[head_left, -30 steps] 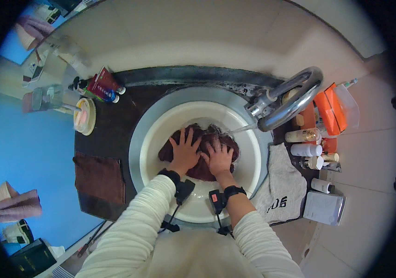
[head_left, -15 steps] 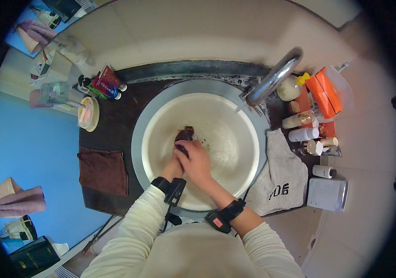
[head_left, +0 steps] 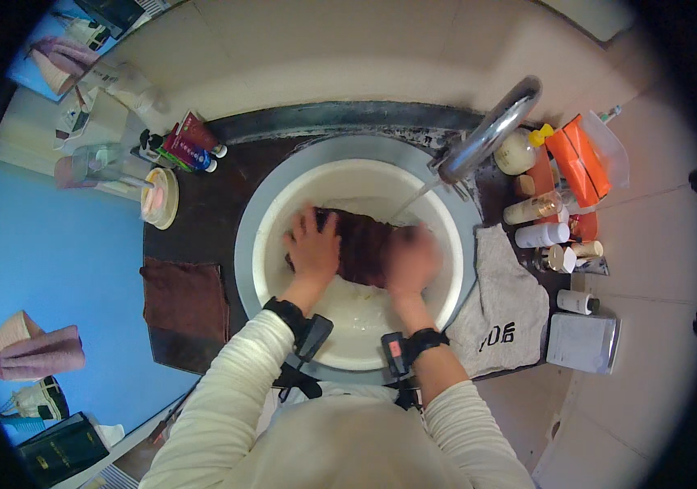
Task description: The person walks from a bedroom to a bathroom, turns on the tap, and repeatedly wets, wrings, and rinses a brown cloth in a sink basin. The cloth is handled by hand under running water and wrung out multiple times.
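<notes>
A dark brown cloth point(head_left: 358, 248) lies spread out in the round white basin point(head_left: 340, 346). My left hand point(head_left: 313, 251) rests on the cloth's left end, its fingers apart. At the right end is my right hand point(head_left: 412, 262), smeared by motion, so whether its fingers grip the cloth is unclear. From the chrome faucet point(head_left: 491, 130) a thin stream of water falls to the cloth's far edge. Some water shows in the basin's bottom. Black straps with small boxes sit on both my wrists.
Left of the basin, a folded brown cloth point(head_left: 185, 300) lies on the dark counter point(head_left: 189, 236). Tubes point(head_left: 189, 147) and a round container point(head_left: 159, 200) stand beyond it. To the right are a grey towel point(head_left: 499, 306), several bottles point(head_left: 540, 235) and an orange packet point(head_left: 579, 163).
My hands were together over the bunched cloth; now they are apart and the cloth is spread between them. A water stream from the faucet now shows plainly.
</notes>
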